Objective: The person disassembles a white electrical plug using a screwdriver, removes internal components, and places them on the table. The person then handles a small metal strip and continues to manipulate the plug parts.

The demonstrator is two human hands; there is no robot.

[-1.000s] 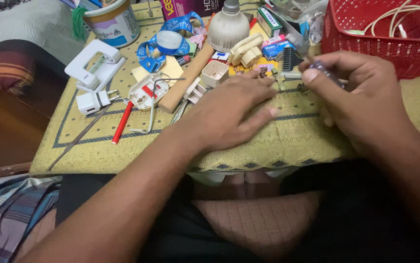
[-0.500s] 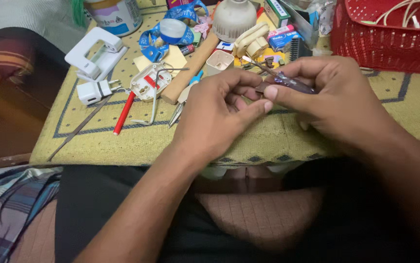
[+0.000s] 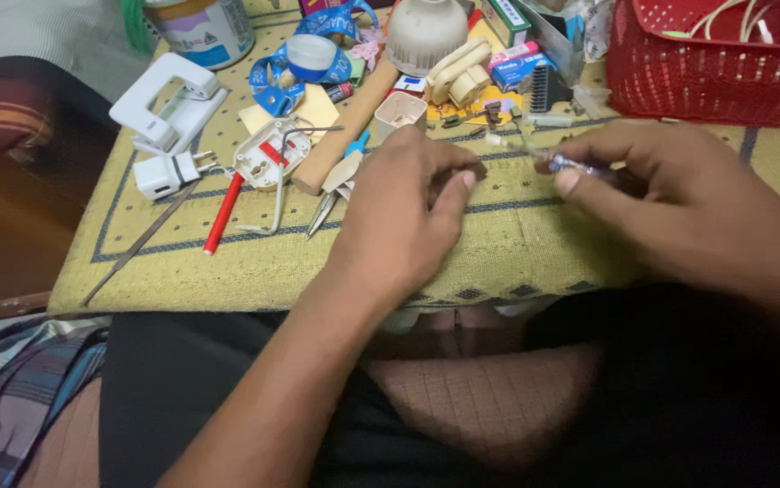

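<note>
My right hand (image 3: pixel 688 203) grips a small screwdriver (image 3: pixel 563 164) with a clear handle, its thin tip pointing left over the mat. My left hand (image 3: pixel 404 212) rests on the yellow woven mat (image 3: pixel 516 244), a short gap left of the screwdriver. Its fingers are curled, with the thumb pressed against the fingertips. Any small part pinched there is hidden. Both forearms reach in from the bottom over my lap.
A red plastic basket (image 3: pixel 706 77) with cables stands at the back right. A white bulb (image 3: pixel 424 32), small pliers (image 3: pixel 334 188), a wooden stick (image 3: pixel 345 126), an opened white plug (image 3: pixel 271 158), a red pen (image 3: pixel 225 212), a white adapter (image 3: pixel 166 172) and a tin (image 3: pixel 200 27) clutter the left and back.
The two hands, joined around the screwdriver half a second ago, have separated. My left hand dropped onto the mat and my right hand carried the screwdriver to the right.
</note>
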